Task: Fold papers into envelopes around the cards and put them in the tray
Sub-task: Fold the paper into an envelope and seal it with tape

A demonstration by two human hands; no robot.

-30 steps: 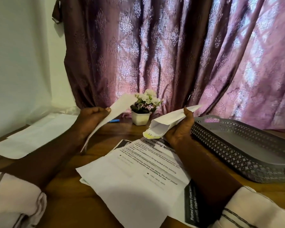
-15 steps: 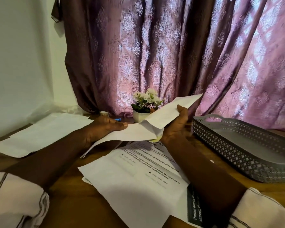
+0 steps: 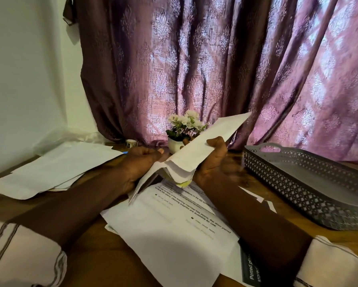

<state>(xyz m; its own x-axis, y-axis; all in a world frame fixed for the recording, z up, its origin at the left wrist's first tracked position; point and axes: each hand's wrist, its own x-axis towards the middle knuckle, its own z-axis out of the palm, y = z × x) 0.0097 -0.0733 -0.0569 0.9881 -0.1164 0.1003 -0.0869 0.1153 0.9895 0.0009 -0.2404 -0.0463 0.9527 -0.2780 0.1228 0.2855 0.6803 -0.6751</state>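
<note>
Printed white paper sheets point(image 3: 169, 235) and a black card with white lettering point(image 3: 251, 270) lie nearest on the brown wooden table point(image 3: 95, 255). Above them, the right hand point(image 3: 213, 162) grips a folded white paper envelope point(image 3: 198, 150), thumb on top. A yellow-green card edge point(image 3: 183, 184) peeks from its lower end. The left hand point(image 3: 140, 164) pinches the envelope's loose flap. A grey perforated plastic tray point(image 3: 287, 183) sits to the right, with more white sheets point(image 3: 56, 168) to the left. A small white pot of white flowers point(image 3: 184, 129) stands behind the hands, before a purple patterned curtain point(image 3: 215, 59).
</note>
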